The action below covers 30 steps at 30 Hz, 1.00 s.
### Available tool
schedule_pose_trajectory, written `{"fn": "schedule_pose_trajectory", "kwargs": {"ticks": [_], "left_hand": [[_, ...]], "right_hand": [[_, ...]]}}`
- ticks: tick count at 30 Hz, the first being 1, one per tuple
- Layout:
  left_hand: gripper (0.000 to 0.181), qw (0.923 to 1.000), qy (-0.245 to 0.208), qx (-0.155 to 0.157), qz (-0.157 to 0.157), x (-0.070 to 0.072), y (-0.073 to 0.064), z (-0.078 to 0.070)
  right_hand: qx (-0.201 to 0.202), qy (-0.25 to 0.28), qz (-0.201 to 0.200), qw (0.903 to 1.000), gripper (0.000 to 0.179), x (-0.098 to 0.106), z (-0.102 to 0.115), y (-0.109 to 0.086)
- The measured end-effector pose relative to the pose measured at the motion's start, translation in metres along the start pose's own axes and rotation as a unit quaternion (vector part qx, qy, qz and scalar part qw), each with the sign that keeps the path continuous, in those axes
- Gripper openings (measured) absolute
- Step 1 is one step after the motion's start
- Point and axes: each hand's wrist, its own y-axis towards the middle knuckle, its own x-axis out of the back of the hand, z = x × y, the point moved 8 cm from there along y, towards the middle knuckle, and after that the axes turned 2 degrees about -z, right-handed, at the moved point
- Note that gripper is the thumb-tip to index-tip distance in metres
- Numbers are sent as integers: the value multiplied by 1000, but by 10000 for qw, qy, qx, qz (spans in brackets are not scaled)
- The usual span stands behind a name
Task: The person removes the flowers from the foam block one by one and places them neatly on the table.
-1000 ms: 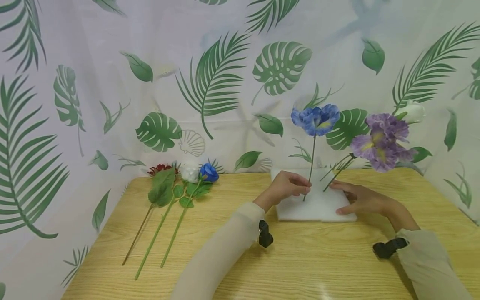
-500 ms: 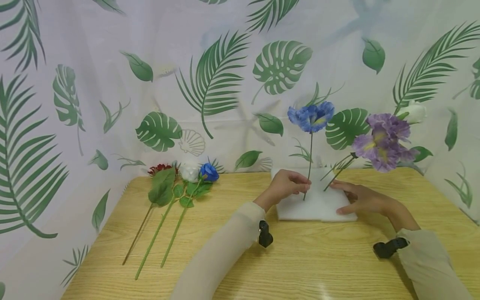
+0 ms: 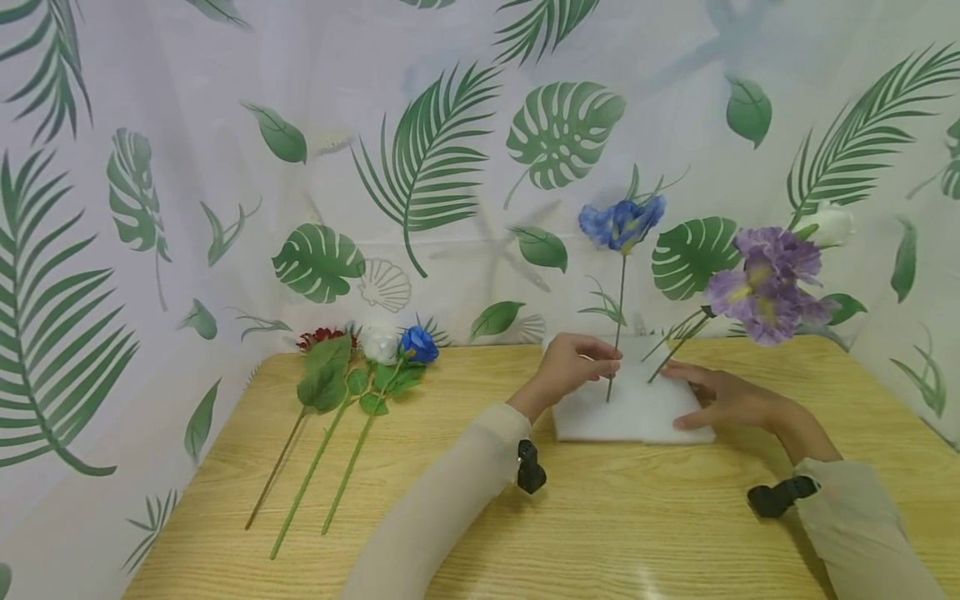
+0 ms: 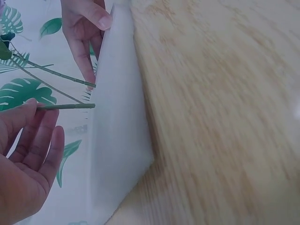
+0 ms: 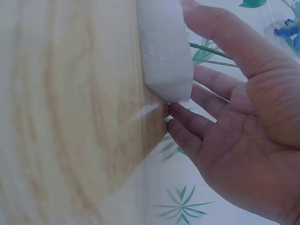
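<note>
My left hand (image 3: 573, 364) pinches the thin stem of a blue artificial iris (image 3: 621, 223) between thumb and fingertips, low down. The stem's foot meets the top of a white foam block (image 3: 630, 423), and the flower stands nearly upright. In the left wrist view the pinched green stem (image 4: 70, 107) ends at the foam face. My right hand (image 3: 731, 400) rests on the foam's right side, thumb near the front corner and other fingers spread toward the back. Beside it a purple iris (image 3: 765, 287) and a white rose (image 3: 831, 225) lean right, their stems in the foam.
To the left, a red flower (image 3: 322, 337), a white rose (image 3: 378, 343) and a blue rose (image 3: 418, 344) lie side by side on the wooden table (image 3: 600, 533), stems toward the front. A leaf-print curtain (image 3: 450, 275) hangs behind the table.
The blue iris has shifted slightly left and its bloom has turned on its stem, while my left fingers have shifted a little. The right hand and leaning flowers stay put.
</note>
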Motion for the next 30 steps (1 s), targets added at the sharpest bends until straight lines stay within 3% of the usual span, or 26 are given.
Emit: {"fn": "schedule_pose_trajectory", "kwargs": {"ticks": [10,18,30], "left_hand": [[16,9996,265,-52,27,15,-4,3],[18,9990,331,155,240,32,-9,5],[21,9957,659,176,629,61,-23,-2]], "right_hand": [[-19,51,86,9999,92,-1,1,2],[-82,68,89,9999,92,0,-2,3],[35,-4,77,10000,90,2,0,4]]}}
